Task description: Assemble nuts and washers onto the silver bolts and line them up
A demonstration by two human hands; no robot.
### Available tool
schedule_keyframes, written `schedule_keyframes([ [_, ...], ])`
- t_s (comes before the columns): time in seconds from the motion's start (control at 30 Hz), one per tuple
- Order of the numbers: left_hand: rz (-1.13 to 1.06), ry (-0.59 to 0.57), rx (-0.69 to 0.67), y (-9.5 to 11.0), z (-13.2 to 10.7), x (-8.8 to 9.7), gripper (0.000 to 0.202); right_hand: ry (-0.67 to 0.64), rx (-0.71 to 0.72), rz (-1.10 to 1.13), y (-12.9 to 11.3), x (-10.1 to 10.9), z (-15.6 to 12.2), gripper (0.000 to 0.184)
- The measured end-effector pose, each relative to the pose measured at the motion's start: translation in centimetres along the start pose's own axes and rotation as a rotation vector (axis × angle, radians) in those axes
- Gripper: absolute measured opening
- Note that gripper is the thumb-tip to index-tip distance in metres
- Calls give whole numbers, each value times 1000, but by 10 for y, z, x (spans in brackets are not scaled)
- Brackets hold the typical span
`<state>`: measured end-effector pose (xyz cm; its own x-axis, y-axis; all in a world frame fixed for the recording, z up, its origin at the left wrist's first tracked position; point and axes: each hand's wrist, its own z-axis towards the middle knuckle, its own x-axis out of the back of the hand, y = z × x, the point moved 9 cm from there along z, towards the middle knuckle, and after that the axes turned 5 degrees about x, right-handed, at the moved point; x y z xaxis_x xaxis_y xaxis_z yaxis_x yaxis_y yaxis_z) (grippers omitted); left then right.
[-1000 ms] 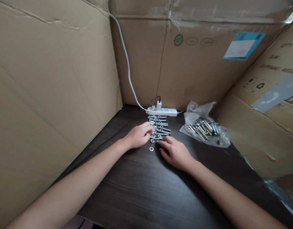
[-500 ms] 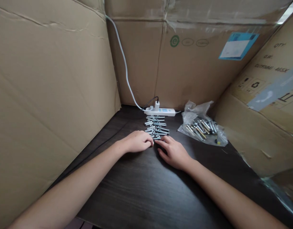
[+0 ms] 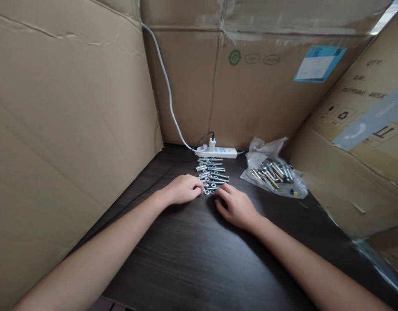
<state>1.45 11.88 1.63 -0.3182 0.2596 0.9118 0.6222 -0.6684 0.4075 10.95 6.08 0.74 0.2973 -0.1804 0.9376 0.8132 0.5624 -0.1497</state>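
Observation:
Rows of metal bolts (image 3: 218, 176), short sleeves (image 3: 201, 168) and small rings lie on the dark table. My left hand (image 3: 185, 189) rests at the left of the nearest row. Its fingers are curled together, and what they may hold is hidden. A pale washer (image 3: 207, 192) lies flat just right of those fingertips, and a darker ring (image 3: 212, 191) sits beside it. My right hand (image 3: 236, 204) is on the other side, with thumb and fingers apart. Its fingertips reach the near end of the lowest bolt (image 3: 213, 188); nothing shows in its grasp.
Behind the rows stands a white power strip (image 3: 229, 152) with a plugged-in adapter (image 3: 212, 144) and cables. To the right, a clear plastic bag (image 3: 266, 149) holds several expansion bolts (image 3: 273, 172). Cardboard walls (image 3: 186, 86) enclose the table (image 3: 199, 255) at back and sides.
My left fingertips have drawn slightly left from the nearest row, and the washer and ring now show between the hands. My right fingers have pulled back a little to the right.

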Motion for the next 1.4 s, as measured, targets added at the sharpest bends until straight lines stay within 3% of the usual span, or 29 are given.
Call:
schedule_keyframes([
  [0.1,-2,8,1,-2,0,-1,24,46,17,-20,5,12,2,17],
  [0.2,4,8,8,-3,1,-3,24,121,-52,-107,38,37,0,17],
  [0.4,16,34,13,-3,1,1,25,141,-637,-366,167,84,-48,22],
  [0.57,28,39,-2,-1,0,0,24,173,-871,-424,216,93,-89,31],
  [0.7,42,40,-16,-2,1,-1,23,146,-933,-399,225,85,-98,38],
  [0.83,54,41,-18,-3,1,-2,23,140,-931,-376,228,77,-99,33],
  [1.0,62,39,-30,0,1,-2,23,212,-787,-383,217,84,-87,28],
  [1.2,65,34,-27,0,1,-3,23,-115,-652,-303,195,61,-59,31],
  [1.4,73,30,-31,1,1,-4,23,-216,-692,-346,195,53,-60,32],
])
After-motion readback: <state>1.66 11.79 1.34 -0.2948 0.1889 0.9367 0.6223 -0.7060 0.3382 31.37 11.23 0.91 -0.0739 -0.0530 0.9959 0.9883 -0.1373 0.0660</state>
